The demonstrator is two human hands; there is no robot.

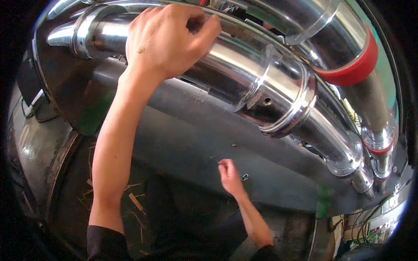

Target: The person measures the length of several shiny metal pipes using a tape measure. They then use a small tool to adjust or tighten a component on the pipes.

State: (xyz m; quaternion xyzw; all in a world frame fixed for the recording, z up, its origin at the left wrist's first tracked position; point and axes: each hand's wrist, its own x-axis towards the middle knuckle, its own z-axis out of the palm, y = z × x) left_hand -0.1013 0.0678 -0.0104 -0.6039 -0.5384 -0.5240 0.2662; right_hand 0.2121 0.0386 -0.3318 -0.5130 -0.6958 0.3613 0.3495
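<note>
While the left hand point(170, 41) is up on the steel bar point(235, 63), the right point(230, 175) hangs lower, over the grey panel point(196, 126). Head view: bar runs from upper left down toward lower right, below and left of a second bar point(333, 48). Left hand lies over the first bar's upper left stretch, back of the hand to the camera; thumb and a neighbouring finger bend around a dark gap, the others hidden, so cannot tell if they grip anything. To its left, a ring point(85, 32) near the bar's end; to its right, a wide collar point(285, 93) with a small round hole. Right hand well apart from the bar; fingers curled in, small and blurred, cannot tell if anything is between them. Just beside it, a small teal and white object point(244, 177), kind unclear. Tan crumb point(234, 145) on the panel, above the right hand. Second bar carries a thick red band point(355, 74). Wood scraps point(137, 202) on the dark floor, right of the left forearm. Green patch point(322, 202) at the panel's lower right; thin cables point(365, 230) beyond. Dark sleeves point(106, 241) at the lower edge.
</note>
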